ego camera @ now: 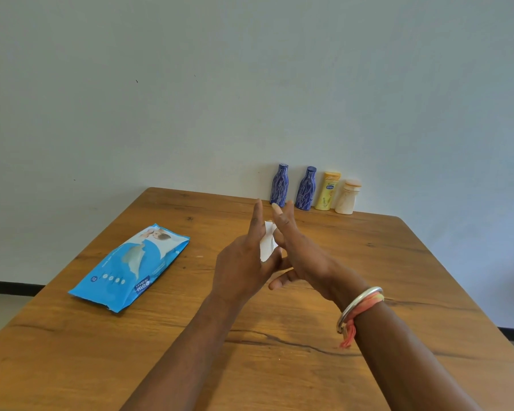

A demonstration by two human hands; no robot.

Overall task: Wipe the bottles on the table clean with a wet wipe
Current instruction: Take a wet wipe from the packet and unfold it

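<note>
- Nearest, two bare forearms reach out over the wooden table point(279, 366); the right wrist wears a metal bangle point(357, 307) and an orange thread band point(362, 307) with loose ends hanging down.
- Above the middle of the table the left hand point(244, 262) and right hand point(300, 256) meet palm to palm, fingers straight and pointing away toward the wall.
- A folded white wet wipe point(268, 241) is pressed flat between the two palms, only its edge showing, its long side running along the fingers.
- To the left, well apart from the hands, a blue pack of wipes point(131, 268) lies flat, its long axis slanting from the near left toward the far right.
- Farthest, four bottles stand upright in a row against the wall point(250, 84): a blue patterned bottle point(279, 186), a second blue bottle point(306, 189) just beside it, a yellow bottle point(328, 192), and a cream bottle point(348, 197) at the right end.
- The raised fingertips overlap the base of the leftmost bottle from here.
</note>
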